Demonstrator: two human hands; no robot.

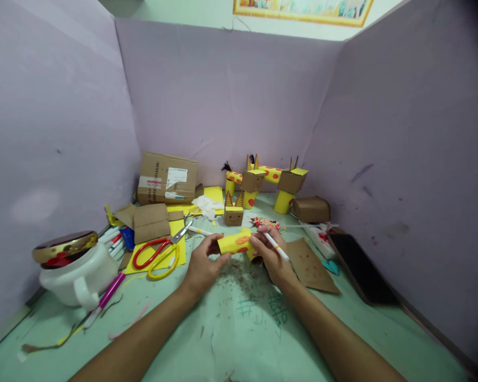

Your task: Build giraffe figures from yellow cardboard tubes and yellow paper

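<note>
My left hand (205, 265) grips the left end of a yellow paper-covered tube (231, 244) with orange-red spots, held just above the table. In my right hand (274, 261) is a white marker (276, 246) with a yellow band, slanting between the fingers. The fingertips of that hand also touch the tube's right end, where a second short yellow piece points down, partly hidden. Beyond the tube stands a small cardboard box head (233, 216) with pointed ears and dotted marks. A white marker cap or pen (199, 231) lies behind my left hand.
Spotted yellow cardboard animals (284, 201) stand at the back. Red-and-yellow scissors (163, 258) lie left on yellow paper, near a cardboard carton (167, 179). A white pot (79, 276) is far left. Right are a brown cardboard sheet (308, 265) and a dark phone (362, 268). Lilac walls surround the table.
</note>
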